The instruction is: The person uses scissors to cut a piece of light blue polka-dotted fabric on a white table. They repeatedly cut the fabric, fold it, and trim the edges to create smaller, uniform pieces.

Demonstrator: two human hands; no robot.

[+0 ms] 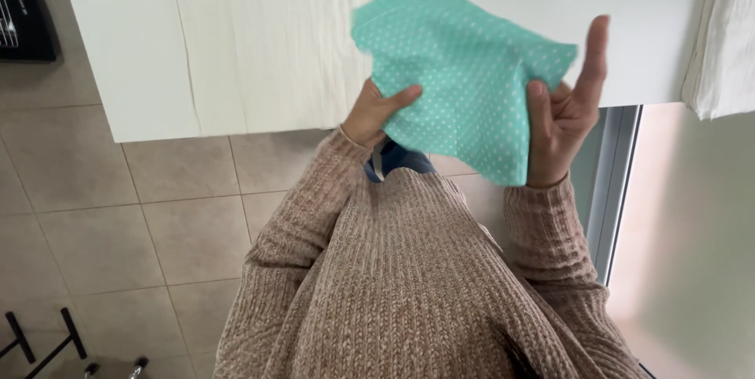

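Observation:
A teal cloth with small white dots hangs in the air in front of my chest, above the edge of a white table. My left hand pinches its lower left edge with the thumb on top. My right hand grips the right edge with the thumb pressed on the cloth, index finger pointing up. Both arms wear a knitted beige-pink sweater.
A white cloth lies spread flat on the table behind the teal one. A stack of folded white cloths sits at the table's right end. Beige floor tiles lie below, a dark object at top left, black stand legs at bottom left.

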